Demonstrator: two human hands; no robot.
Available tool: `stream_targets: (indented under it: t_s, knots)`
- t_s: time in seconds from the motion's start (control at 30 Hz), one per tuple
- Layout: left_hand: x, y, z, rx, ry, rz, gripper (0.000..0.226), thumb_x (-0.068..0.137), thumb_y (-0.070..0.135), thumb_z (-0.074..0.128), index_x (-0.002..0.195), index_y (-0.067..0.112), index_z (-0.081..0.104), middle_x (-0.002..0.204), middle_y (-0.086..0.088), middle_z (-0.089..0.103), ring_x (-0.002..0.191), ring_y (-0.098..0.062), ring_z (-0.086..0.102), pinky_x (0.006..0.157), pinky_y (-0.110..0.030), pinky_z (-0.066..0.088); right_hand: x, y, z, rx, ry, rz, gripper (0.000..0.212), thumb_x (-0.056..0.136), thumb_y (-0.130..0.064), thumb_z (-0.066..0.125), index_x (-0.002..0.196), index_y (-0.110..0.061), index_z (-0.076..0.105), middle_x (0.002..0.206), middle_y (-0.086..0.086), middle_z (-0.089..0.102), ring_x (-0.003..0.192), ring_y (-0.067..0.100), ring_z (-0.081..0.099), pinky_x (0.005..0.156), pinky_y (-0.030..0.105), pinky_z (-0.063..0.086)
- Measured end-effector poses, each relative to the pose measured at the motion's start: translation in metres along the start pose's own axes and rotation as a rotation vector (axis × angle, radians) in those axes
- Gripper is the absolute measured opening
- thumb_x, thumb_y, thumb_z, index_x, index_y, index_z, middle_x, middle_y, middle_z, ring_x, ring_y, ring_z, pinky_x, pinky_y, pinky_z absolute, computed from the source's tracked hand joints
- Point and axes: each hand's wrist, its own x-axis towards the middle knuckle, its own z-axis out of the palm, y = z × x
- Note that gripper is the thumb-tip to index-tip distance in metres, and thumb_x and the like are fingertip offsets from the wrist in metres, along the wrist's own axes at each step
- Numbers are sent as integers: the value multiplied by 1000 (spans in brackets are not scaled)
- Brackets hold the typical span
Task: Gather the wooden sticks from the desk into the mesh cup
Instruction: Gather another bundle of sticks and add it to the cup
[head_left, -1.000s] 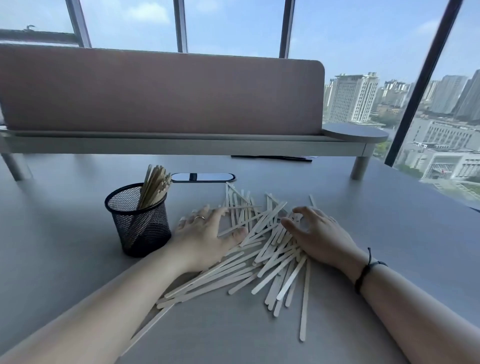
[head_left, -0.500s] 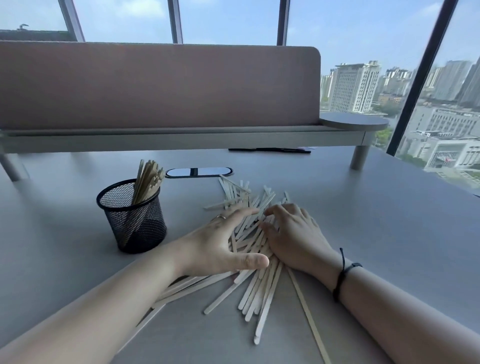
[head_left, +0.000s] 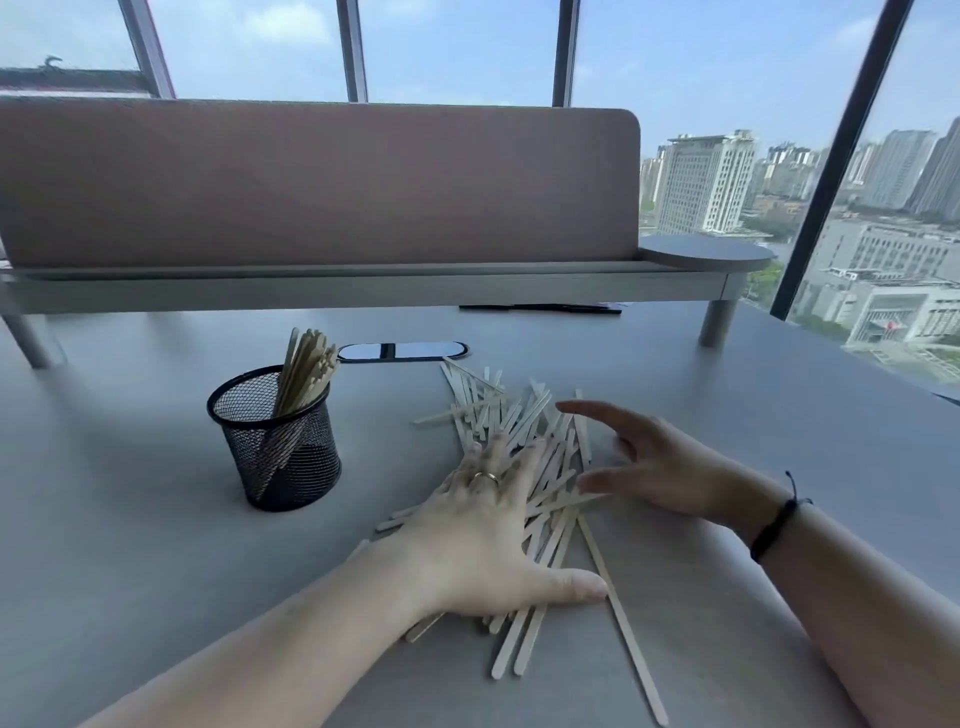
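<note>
Right hand (head_left: 660, 467) has lifted off sticks (head_left: 524, 447), fingers spread, holding nothing. Left hand (head_left: 483, 525) flat, pressing pile narrower on table (head_left: 779, 415). Cup (head_left: 275, 436) part-filled; pile nrly ready to grab.

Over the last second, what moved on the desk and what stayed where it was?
The left hand slid right across the loose sticks and now lies flat on them. The right hand came in beside it, then lifted off and hovers open to the right. The sticks were swept from a wide fan into a narrower pile. The mesh cup, with sticks already in it, stayed put on the desk.
</note>
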Motion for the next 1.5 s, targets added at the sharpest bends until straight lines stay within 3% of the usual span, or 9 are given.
stream_targets:
  t_s: [0.1, 0.2, 0.37, 0.53, 0.73, 0.97, 1.27, 1.37, 1.5]
  knots:
    - [3, -10, -7, -49, -38, 35, 122, 66, 89, 53, 149, 44, -23, 160, 8, -33, 151, -16, -16, 124, -40, 1, 1, 0, -5, 36, -182, 12, 78, 74, -7, 80, 133, -51, 53, 147, -25, 45, 141, 2, 38, 119, 29, 29]
    - [10, -24, -9, -134, -22, 65, 120, 64, 86, 60, 150, 49, -15, 162, 10, -27, 152, -13, -10, 124, -42, 9, 2, -3, -3, 81, -294, 10, 82, 69, -1, 70, 133, -50, 57, 157, -25, 28, 148, -6, 16, 124, 30, 13]
    - [15, -44, -18, -343, 170, 106, 110, 63, 76, 71, 153, 41, 19, 165, 13, 7, 151, -13, 14, 120, -37, 20, -5, -11, -6, -171, -459, 21, 117, 54, -41, 94, 137, -74, 18, 160, -33, -6, 147, -6, -17, 123, 37, -5]
    - [-1, -65, -42, -412, 227, 82, 78, 70, 79, 59, 137, 41, 48, 150, 13, 46, 135, -8, 44, 111, -30, 35, -7, -31, 25, -300, -303, -37, 126, 47, -65, 88, 141, -72, 4, 160, -29, -18, 143, -5, -30, 121, 38, -10]
    - [-32, -93, -38, -355, 80, 26, 98, 67, 92, 35, 148, 37, 36, 151, 11, 45, 135, 1, 41, 113, -25, 32, -2, -46, 59, -464, -88, -234, 103, 61, -87, 62, 148, -60, 14, 165, -22, -2, 148, 0, -21, 124, 44, -10]
    - [-39, -88, -28, -397, 52, 98, 124, 54, 102, 21, 157, 34, 13, 160, 10, 28, 142, 3, 26, 111, -14, 19, 0, -60, 82, -525, -33, -313, 84, 76, -84, 49, 149, -55, 18, 164, -17, 19, 152, 3, 3, 124, 45, 2]
    - [-20, -109, -34, -1045, 198, 45, 102, 57, 102, 25, 132, 39, 55, 135, 0, 64, 121, -7, 61, 111, -31, 38, -8, -111, 130, -566, 27, -679, 59, 88, -63, 57, 138, -32, 54, 144, -10, 55, 140, 12, 41, 122, 41, 13]
    - [-20, -106, -38, -998, 157, 20, 103, 60, 100, 22, 132, 35, 56, 133, 1, 65, 122, -6, 60, 111, -29, 36, -12, -131, 154, -501, -72, -749, 63, 89, -60, 60, 144, -31, 49, 151, -8, 49, 147, 15, 30, 123, 41, 6]
    - [-25, -104, -43, -1008, 128, -30, 99, 54, 102, 35, 122, 38, 66, 128, 4, 68, 122, -14, 61, 112, -42, 40, -16, -135, 157, -431, -185, -596, 65, 95, -65, 42, 152, -37, 30, 161, -13, 31, 153, 14, 15, 121, 59, 1]
